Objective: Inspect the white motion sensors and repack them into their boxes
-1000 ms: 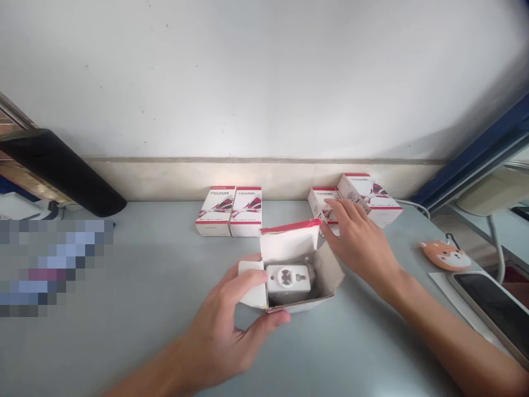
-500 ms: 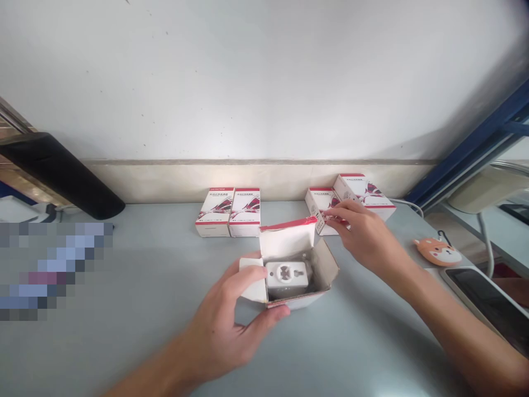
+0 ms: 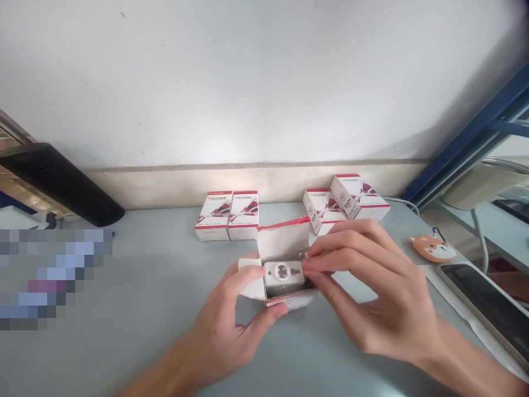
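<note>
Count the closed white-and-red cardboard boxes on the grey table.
4: the left box and its neighbour at back centre; the angled box and rear box at back right.

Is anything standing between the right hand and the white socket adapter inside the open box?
Nothing visible stands there. The fingertips of the right hand are at the right end of the white socket adapter, with no box wall between them. The lid of the carton stands up behind the adapter, and the left hand holds the carton's other side.

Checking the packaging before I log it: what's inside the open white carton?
The open white carton holds a white socket adapter, its round socket face upward. The right hand's fingertips cover its right end. Anything beneath the adapter is hidden, and the left hand covers the carton's near side.
</note>
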The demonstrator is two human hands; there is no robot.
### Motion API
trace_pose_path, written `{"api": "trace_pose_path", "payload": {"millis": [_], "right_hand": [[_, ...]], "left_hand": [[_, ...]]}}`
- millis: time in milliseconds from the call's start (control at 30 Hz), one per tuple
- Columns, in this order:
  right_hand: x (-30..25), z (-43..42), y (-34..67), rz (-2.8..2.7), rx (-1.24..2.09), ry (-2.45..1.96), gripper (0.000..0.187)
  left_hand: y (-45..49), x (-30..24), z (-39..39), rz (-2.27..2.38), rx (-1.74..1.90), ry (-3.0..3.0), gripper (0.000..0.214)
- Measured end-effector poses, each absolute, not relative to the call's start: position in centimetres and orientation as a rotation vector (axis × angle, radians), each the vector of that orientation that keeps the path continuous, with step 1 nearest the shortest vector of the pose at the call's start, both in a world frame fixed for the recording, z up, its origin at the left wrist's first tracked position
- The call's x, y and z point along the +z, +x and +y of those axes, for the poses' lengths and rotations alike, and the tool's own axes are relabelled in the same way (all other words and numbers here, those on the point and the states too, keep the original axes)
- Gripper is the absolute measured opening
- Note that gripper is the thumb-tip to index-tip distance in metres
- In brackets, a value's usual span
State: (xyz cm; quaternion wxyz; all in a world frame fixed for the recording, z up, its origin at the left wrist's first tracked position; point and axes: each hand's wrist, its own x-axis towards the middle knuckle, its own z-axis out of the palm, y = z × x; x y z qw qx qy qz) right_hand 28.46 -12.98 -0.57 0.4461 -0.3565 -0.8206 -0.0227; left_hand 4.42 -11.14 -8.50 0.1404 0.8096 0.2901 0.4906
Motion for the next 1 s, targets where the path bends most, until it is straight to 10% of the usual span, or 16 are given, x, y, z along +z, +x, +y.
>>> {"api": "trace_pose_path", "payload": {"millis": [300, 533, 733, 1000], "right_hand": [[-0.5, -12.2, 30.7, -2.263, 0.109, -0.824, 0.007], [-5.5, -11.2, 28.4, -1.802, 0.491, -0.867, 0.041], [-5.5, -11.6, 28.7, -1.977, 0.333, -0.763, 0.017], [-5.5, -11.9, 28.1, -1.810, 0.283, -0.679, 0.030]], "left_hand": [[4.6, -8.4, -11.4, 0.880, 1.394, 2.269, 0.059], [4.5, -8.4, -10.9, 0.816, 1.399, 2.093, 0.069], [4.1, -6.8, -10.8, 0.769, 1.215, 2.358, 0.044], [5.6, -8.0, -10.9, 0.784, 1.357, 2.207, 0.040]]}}
